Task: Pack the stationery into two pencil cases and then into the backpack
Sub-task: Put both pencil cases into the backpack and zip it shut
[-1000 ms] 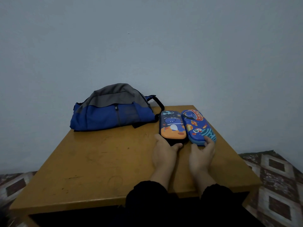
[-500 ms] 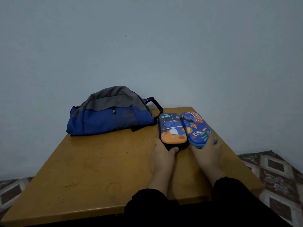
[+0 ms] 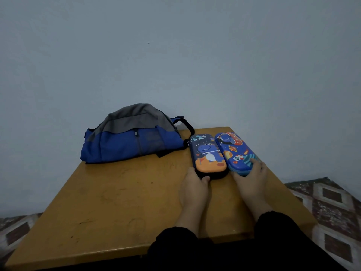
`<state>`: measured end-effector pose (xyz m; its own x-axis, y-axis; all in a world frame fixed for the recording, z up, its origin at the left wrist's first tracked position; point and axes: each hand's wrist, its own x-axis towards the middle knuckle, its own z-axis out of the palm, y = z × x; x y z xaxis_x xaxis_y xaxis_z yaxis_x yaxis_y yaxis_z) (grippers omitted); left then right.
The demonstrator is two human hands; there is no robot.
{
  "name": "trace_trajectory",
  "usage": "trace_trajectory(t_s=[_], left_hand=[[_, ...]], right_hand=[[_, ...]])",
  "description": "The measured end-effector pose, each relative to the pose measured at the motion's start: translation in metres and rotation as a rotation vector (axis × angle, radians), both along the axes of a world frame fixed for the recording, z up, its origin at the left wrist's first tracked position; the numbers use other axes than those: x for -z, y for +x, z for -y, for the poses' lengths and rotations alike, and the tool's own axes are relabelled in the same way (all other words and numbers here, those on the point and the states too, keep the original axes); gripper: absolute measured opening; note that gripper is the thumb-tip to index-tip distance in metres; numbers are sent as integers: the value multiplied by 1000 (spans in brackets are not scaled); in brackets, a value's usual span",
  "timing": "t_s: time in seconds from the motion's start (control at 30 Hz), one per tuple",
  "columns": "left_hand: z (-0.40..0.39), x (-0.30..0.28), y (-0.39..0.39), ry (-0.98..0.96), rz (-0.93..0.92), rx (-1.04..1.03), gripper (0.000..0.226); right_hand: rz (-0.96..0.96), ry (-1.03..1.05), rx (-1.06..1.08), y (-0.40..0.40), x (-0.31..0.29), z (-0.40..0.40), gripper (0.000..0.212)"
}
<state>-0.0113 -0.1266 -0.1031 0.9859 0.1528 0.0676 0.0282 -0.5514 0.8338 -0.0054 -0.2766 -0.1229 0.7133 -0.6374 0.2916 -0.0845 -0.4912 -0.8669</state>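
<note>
Two closed pencil cases lie side by side at the table's far right. The left one, a dinosaur case [image 3: 208, 153], is blue with an orange lower part. The right one, a space case [image 3: 234, 151], is blue with planets and a rocket. My left hand [image 3: 194, 185] grips the near end of the dinosaur case, thumb on its rim. My right hand [image 3: 251, 179] holds the near end of the space case, with a finger on its lid. A blue and grey backpack [image 3: 130, 137] lies zipped at the far left of the table. No loose stationery is visible.
The wooden table [image 3: 117, 202] stands against a pale grey wall. The backpack's black handle [image 3: 187, 125] sticks out toward the cases. Patterned floor tiles [image 3: 332, 208] show past the table's right edge and at the lower left.
My right hand slid further right onto the space case's near end. The left hand kept its hold on the dinosaur case. The view shifted slightly.
</note>
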Motion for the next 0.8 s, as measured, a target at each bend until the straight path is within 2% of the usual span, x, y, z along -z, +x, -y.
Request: trace_trajectory(t_s=[0.17, 0.27, 0.33, 0.4, 0.47, 0.6, 0.8], left_hand=[[-4, 0, -2, -108, 17, -13, 37], [-8, -2, -4, -299, 14, -44, 24], [-13, -2, -6, -451, 11, -44, 16], [-21, -4, -5, -570, -7, -19, 19], [-34, -7, -3, -644, -44, 7, 23], [-82, -13, 9, -556, -27, -69, 24], [-155, -35, 34, -466, 92, -198, 25]], right_hand=[[-20, -38, -12, -4, 0, -1, 70], [-11, -137, -47, -11, -5, -7, 60], [-14, -276, -117, -16, -9, -12, 53], [-44, -395, -180, -19, -11, -19, 51], [-77, -381, -232, -20, -14, -27, 54], [-74, -315, -344, -13, -28, -42, 51], [-44, -290, -458, 17, -59, -81, 48]])
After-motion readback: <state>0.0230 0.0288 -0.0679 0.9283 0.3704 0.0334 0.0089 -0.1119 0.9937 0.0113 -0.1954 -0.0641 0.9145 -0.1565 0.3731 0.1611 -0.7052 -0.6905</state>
